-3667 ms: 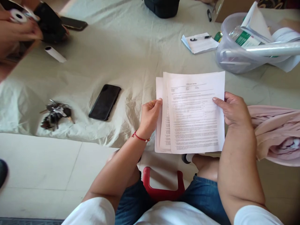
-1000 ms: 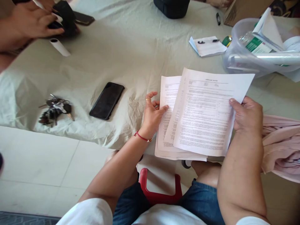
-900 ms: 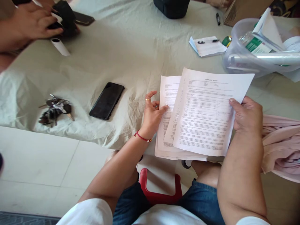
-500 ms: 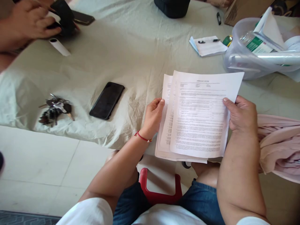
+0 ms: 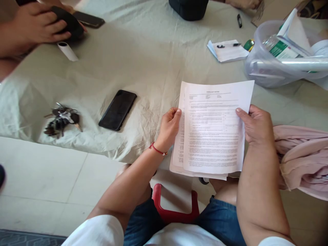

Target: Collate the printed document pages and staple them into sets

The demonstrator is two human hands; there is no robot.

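Note:
I hold a stack of printed white sheets [image 5: 212,130] over the near edge of a pale cloth [image 5: 143,61] spread on the floor. My left hand [image 5: 169,127] grips the stack's left edge, thumb on top. My right hand [image 5: 256,126] grips the right edge, thumb pressed on the top page. The sheets lie nearly squared, with lower pages peeking out at the left and bottom.
A black phone [image 5: 118,110] and a bunch of keys [image 5: 60,119] lie left of the sheets. Another person's hand [image 5: 33,25] rests on a black object at far left, beside a white roll [image 5: 67,51]. A notepad with pen [image 5: 227,50], a clear plastic tub [image 5: 282,58] and pink cloth [image 5: 302,160] sit right.
The top sheet, fanned out to the right a second ago, has swung back left over the stack. My left hand closed from spread fingers onto the left edge.

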